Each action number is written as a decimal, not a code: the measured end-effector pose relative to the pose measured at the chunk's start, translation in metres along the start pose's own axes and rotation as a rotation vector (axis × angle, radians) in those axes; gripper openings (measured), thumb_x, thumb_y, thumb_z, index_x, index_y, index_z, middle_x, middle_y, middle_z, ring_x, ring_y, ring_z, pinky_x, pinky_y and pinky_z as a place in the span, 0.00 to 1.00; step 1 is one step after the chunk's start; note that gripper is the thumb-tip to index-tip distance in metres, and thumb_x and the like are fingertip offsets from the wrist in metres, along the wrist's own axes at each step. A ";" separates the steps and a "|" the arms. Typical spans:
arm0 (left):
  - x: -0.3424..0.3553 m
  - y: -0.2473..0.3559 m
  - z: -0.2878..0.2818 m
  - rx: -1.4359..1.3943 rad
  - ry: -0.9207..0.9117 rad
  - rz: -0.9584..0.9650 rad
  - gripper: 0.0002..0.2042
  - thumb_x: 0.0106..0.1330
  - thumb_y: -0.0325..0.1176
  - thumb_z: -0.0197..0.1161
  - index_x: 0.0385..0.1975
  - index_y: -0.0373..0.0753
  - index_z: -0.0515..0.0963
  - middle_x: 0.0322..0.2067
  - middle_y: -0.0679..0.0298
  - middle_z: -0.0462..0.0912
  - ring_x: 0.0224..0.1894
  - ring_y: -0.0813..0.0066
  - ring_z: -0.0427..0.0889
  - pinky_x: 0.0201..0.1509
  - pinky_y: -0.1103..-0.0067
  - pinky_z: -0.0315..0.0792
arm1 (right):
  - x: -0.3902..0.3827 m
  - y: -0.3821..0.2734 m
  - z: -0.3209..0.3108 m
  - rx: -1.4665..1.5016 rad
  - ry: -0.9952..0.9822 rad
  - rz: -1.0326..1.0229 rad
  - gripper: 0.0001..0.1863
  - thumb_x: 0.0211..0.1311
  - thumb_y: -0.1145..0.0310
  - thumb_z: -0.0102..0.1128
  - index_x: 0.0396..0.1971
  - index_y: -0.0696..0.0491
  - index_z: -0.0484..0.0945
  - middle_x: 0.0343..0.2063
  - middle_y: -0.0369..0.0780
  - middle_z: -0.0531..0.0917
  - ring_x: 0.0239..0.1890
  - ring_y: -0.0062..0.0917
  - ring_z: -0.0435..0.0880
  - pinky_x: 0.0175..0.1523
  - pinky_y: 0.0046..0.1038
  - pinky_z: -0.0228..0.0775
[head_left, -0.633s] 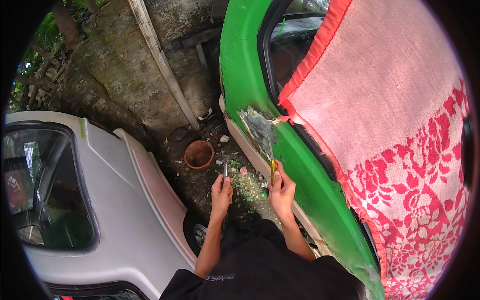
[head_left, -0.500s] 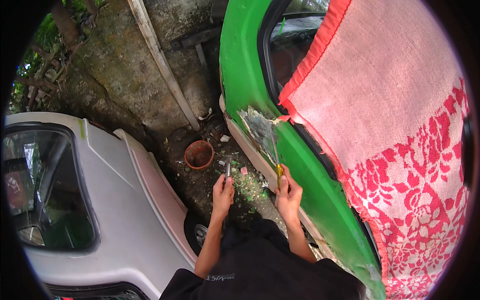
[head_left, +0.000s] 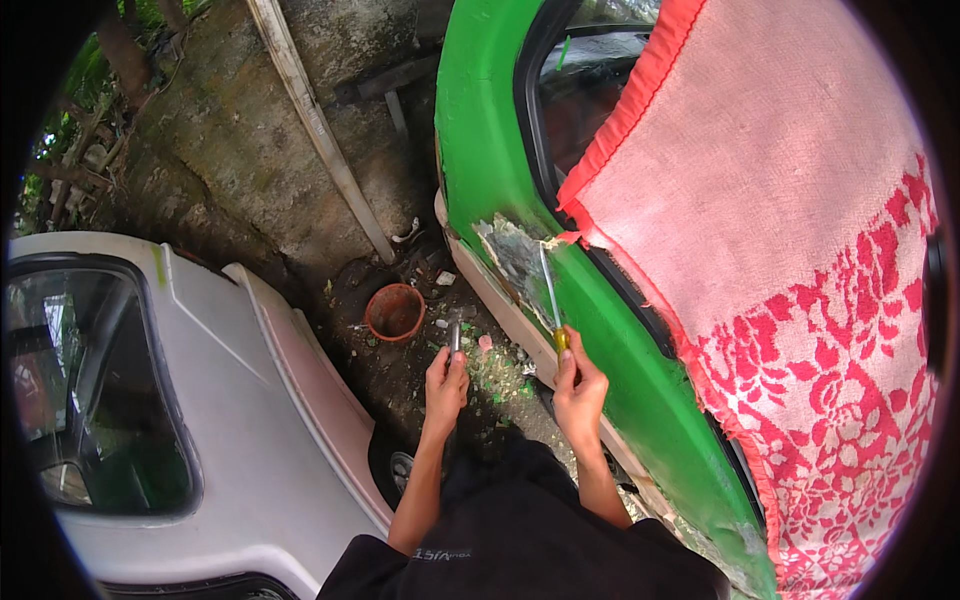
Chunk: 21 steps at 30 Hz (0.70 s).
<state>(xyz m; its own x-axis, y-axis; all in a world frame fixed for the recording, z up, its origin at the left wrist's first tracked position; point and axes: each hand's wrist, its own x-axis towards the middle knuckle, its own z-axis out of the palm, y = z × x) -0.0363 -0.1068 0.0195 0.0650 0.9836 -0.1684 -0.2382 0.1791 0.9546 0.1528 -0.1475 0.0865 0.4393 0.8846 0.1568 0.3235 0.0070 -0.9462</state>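
Observation:
My right hand (head_left: 579, 395) is closed around the yellow handle of a screwdriver (head_left: 552, 290). Its metal shaft points away from me, and the tip lies at the upper right edge of a bare grey patch (head_left: 515, 258) with ragged, flaking borders. That patch is on the body of a green car (head_left: 600, 345). Off to the left, my left hand (head_left: 446, 392) is wrapped around a short metal tool (head_left: 455, 338); only its grey, rounded end shows above the fingers, so its kind is unclear. It is held apart from the car.
A pink and red floral blanket (head_left: 800, 270) drapes over the green car. On the left stands a white car (head_left: 240, 400). Between them a terracotta pot (head_left: 395, 312) sits on dirt ground strewn with green chips (head_left: 497, 375). A wooden plank (head_left: 325, 140) leans against the wall (head_left: 230, 150).
The screwdriver's handle has shifted very slightly and its shaft shows brighter. The view has moved a little. Both hands keep their holds.

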 end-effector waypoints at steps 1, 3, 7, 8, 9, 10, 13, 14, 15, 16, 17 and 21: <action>-0.002 0.000 0.000 -0.002 0.001 -0.022 0.11 0.77 0.41 0.49 0.33 0.42 0.67 0.15 0.78 0.56 0.13 0.91 0.51 0.14 0.86 0.45 | 0.003 0.005 -0.004 0.009 0.008 -0.034 0.17 0.67 0.79 0.50 0.54 0.60 0.77 0.29 0.43 0.81 0.25 0.21 0.72 0.34 0.26 0.69; -0.006 0.000 0.002 -0.006 -0.005 -0.062 0.11 0.76 0.40 0.50 0.33 0.42 0.68 0.14 0.78 0.56 0.13 0.91 0.52 0.14 0.85 0.47 | 0.004 0.005 -0.010 -0.032 0.007 -0.072 0.17 0.67 0.79 0.51 0.53 0.59 0.78 0.27 0.43 0.81 0.24 0.22 0.73 0.33 0.27 0.69; -0.006 0.000 0.001 -0.011 -0.005 -0.054 0.11 0.76 0.41 0.50 0.33 0.41 0.68 0.14 0.78 0.56 0.13 0.91 0.52 0.14 0.85 0.47 | 0.036 -0.023 0.003 -0.157 -0.099 -0.012 0.16 0.66 0.78 0.53 0.53 0.59 0.78 0.20 0.45 0.77 0.20 0.22 0.71 0.32 0.27 0.68; -0.006 -0.002 0.003 -0.029 0.000 -0.059 0.11 0.77 0.41 0.49 0.33 0.41 0.68 0.14 0.78 0.56 0.13 0.91 0.52 0.14 0.85 0.47 | 0.033 -0.021 0.006 -0.149 -0.070 -0.052 0.17 0.65 0.79 0.53 0.53 0.58 0.78 0.21 0.45 0.77 0.21 0.22 0.71 0.32 0.27 0.68; -0.005 -0.001 0.001 -0.036 0.006 -0.061 0.11 0.77 0.41 0.49 0.34 0.41 0.68 0.14 0.78 0.56 0.13 0.91 0.53 0.14 0.85 0.47 | 0.027 -0.019 0.011 -0.130 -0.040 -0.090 0.17 0.65 0.79 0.53 0.53 0.58 0.78 0.22 0.45 0.78 0.21 0.22 0.71 0.32 0.27 0.69; 0.000 0.002 0.001 -0.026 0.012 -0.044 0.11 0.77 0.40 0.49 0.33 0.41 0.68 0.14 0.78 0.56 0.13 0.91 0.52 0.14 0.85 0.47 | 0.028 -0.016 0.013 -0.119 -0.006 -0.148 0.17 0.65 0.79 0.53 0.53 0.58 0.78 0.22 0.45 0.78 0.21 0.22 0.71 0.32 0.28 0.69; 0.001 0.005 -0.001 -0.018 0.026 -0.043 0.11 0.77 0.40 0.49 0.33 0.40 0.68 0.14 0.78 0.56 0.13 0.91 0.52 0.13 0.85 0.47 | 0.015 0.010 0.005 -0.033 0.063 -0.214 0.17 0.67 0.78 0.52 0.53 0.58 0.78 0.33 0.44 0.84 0.26 0.17 0.72 0.35 0.22 0.68; 0.004 0.004 0.000 -0.008 0.024 -0.035 0.11 0.77 0.40 0.49 0.33 0.40 0.68 0.14 0.78 0.56 0.12 0.91 0.52 0.13 0.85 0.47 | 0.014 0.012 0.002 0.001 0.071 -0.221 0.17 0.67 0.78 0.52 0.53 0.58 0.78 0.34 0.45 0.84 0.27 0.17 0.73 0.35 0.22 0.69; 0.002 0.001 -0.004 0.008 0.029 -0.039 0.11 0.77 0.40 0.49 0.33 0.40 0.68 0.14 0.78 0.56 0.12 0.91 0.52 0.13 0.85 0.47 | 0.014 0.001 -0.002 -0.049 0.012 -0.103 0.17 0.66 0.79 0.52 0.53 0.59 0.78 0.35 0.46 0.85 0.29 0.18 0.76 0.38 0.25 0.71; 0.004 -0.001 -0.002 0.024 0.021 -0.037 0.11 0.77 0.40 0.49 0.33 0.40 0.68 0.14 0.78 0.56 0.12 0.91 0.53 0.13 0.85 0.47 | 0.023 -0.003 0.004 -0.070 -0.002 -0.103 0.17 0.66 0.79 0.52 0.53 0.59 0.78 0.34 0.47 0.85 0.29 0.19 0.76 0.38 0.25 0.71; 0.007 -0.001 0.000 0.011 0.015 -0.030 0.11 0.77 0.40 0.49 0.33 0.40 0.68 0.14 0.78 0.56 0.12 0.91 0.53 0.13 0.85 0.47 | 0.035 -0.008 0.015 -0.090 -0.016 -0.102 0.17 0.66 0.79 0.52 0.53 0.59 0.78 0.34 0.47 0.85 0.28 0.19 0.76 0.38 0.25 0.71; 0.008 0.004 0.002 -0.017 0.005 -0.025 0.12 0.76 0.41 0.50 0.33 0.41 0.68 0.14 0.78 0.57 0.12 0.91 0.53 0.13 0.85 0.47 | 0.033 0.001 0.016 -0.146 0.066 -0.318 0.17 0.64 0.80 0.53 0.53 0.59 0.78 0.34 0.48 0.85 0.30 0.27 0.82 0.37 0.28 0.73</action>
<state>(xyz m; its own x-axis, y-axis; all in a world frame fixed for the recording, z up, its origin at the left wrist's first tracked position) -0.0345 -0.0983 0.0226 0.0665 0.9789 -0.1930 -0.2529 0.2037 0.9458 0.1543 -0.1110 0.0862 0.3491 0.8167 0.4595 0.5670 0.2063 -0.7974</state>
